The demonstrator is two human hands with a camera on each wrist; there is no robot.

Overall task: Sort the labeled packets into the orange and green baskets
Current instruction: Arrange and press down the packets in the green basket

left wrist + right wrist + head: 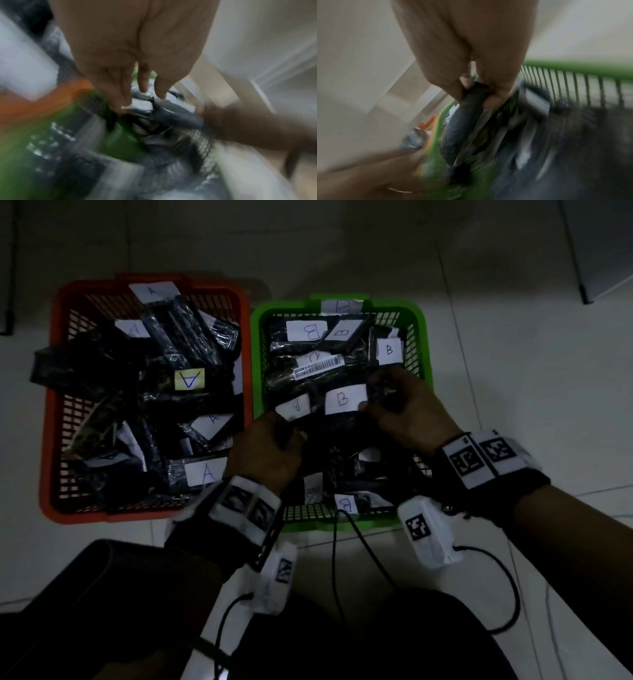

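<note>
Two hands work over the green basket (424, 344), which sits on the floor just right of the orange basket (48, 419). The right hand (407, 412) pinches one end of a black packet (342, 419) bearing a white "B" label; the left hand (265, 450) curls its grip on the other end. Both baskets are heaped with black packets, "A" labels in orange, mostly "B" in green.
</note>
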